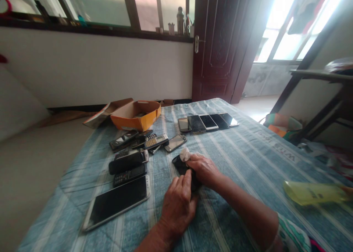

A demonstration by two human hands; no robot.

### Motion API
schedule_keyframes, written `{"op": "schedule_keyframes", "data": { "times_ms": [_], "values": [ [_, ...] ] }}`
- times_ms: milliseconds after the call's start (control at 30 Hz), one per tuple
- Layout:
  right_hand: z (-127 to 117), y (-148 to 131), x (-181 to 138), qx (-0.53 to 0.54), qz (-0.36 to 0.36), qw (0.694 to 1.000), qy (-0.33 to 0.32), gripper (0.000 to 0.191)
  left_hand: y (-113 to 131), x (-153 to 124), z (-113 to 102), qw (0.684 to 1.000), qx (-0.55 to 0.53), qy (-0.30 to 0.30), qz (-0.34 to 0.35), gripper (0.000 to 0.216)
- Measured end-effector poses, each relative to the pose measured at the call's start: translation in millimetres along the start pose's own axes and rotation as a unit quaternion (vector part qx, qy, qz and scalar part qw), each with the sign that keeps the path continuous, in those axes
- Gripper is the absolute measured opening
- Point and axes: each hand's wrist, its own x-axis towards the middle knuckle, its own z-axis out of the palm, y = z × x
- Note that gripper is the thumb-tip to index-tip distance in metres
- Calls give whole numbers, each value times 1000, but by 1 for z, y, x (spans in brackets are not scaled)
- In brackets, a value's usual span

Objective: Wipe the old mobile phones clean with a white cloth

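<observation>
A black mobile phone (179, 166) lies on the striped blue cloth in front of me, partly covered by both hands. My left hand (178, 200) grips its near left side, fingers closed against it. Pinched in my right hand (203, 168) is a crumpled white tissue (185, 154), pressed on the phone's upper part. Just beyond is a grey-framed smartphone (175, 143). To the left sit a pile of old keypad phones (156, 141), a dark phone (129, 175) and a large white-edged tablet-like phone (117, 200).
An open orange cardboard box (136, 121) stands at the far left edge of the bed-like surface (248, 164). Several smartphones (209, 122) lie in a row at the back. A yellow plastic packet (313, 193) is at the right. Behind is a dark red door (220, 42).
</observation>
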Motion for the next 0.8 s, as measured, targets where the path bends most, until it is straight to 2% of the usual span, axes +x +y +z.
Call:
{"op": "schedule_keyframes", "data": {
  "times_ms": [133, 233, 367, 467, 667, 800],
  "values": [
    [-4, 0, -16, 9, -29, 1000, 2, 22, -13, 4, -10, 998, -46, -41, 5, 56],
    [-8, -1, -37, 25, -47, 999, 4, 22, -23, 12, -24, 997, -42, -64, 15, 58],
    [-11, -2, -53, 26, -51, 998, -5, 21, -37, 29, -42, 997, -19, -63, 26, 63],
    [-11, -4, -47, 2, -50, 999, -21, 20, -47, 44, -45, 996, -34, -76, 45, 73],
    [-9, -5, -16, -42, -34, 998, -38, 20, -64, 70, -33, 980, -80, -168, 69, 97],
    [-7, -6, -12, -49, -36, 998, -36, 15, -67, 80, -31, 973, -77, -203, 71, 106]
  ]
}}
